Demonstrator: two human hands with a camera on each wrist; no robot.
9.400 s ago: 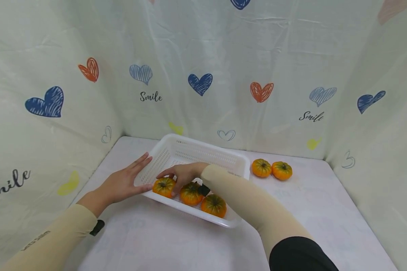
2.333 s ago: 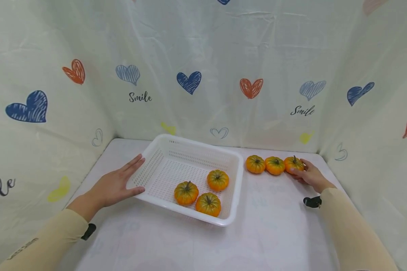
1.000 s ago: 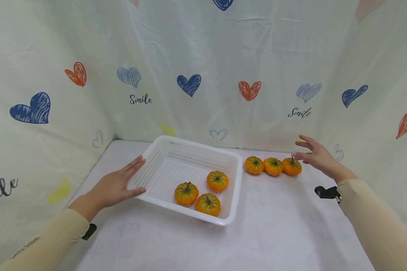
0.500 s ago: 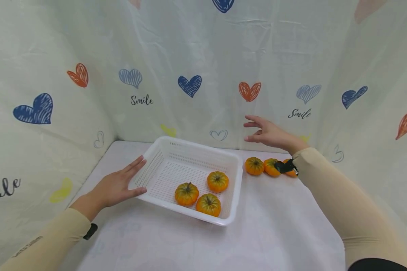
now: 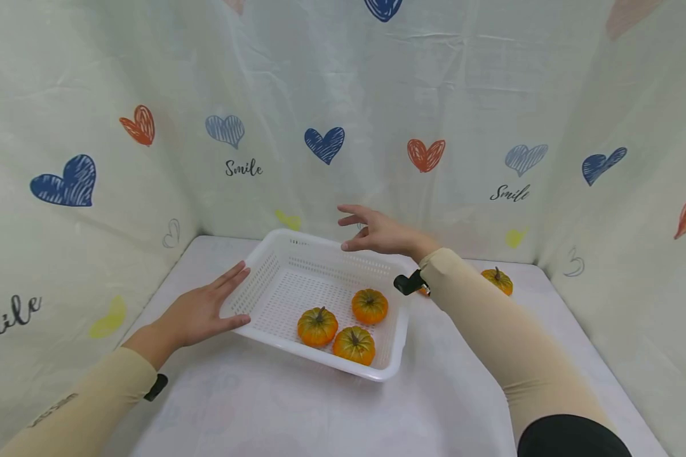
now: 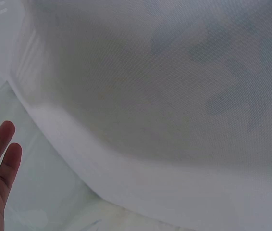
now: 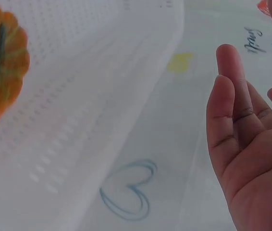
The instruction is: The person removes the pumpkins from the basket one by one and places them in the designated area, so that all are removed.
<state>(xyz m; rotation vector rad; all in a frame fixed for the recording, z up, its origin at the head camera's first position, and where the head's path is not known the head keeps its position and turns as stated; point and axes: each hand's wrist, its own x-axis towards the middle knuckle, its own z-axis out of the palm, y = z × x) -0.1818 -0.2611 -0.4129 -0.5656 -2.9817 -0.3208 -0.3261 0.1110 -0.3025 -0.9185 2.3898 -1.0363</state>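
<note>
My left hand (image 5: 197,316) rests at the left end of a white perforated plastic basket (image 5: 320,362), its fingers straight and spread against the rim. Three small orange-and-green pumpkins lie in the basket: a left one (image 5: 317,327), a front one (image 5: 354,346) and a back one (image 5: 369,306). Above the basket's far rim hovers my right hand (image 5: 380,231), holding nothing, with fingers loosely extended. In the right wrist view its palm (image 7: 265,168) is bare, beside the basket wall and a pumpkin (image 7: 1,62).
On the table (image 5: 297,412) right of the basket, a pumpkin (image 5: 497,280) shows past my right sleeve (image 5: 491,324); others of that row are mostly hidden by the arm. A heart-printed curtain (image 5: 371,95) encloses the back and sides.
My right hand set a third pumpkin at the right end of the table row, let go, and swung left to above the basket. My left hand has stayed at the basket's left end.
</note>
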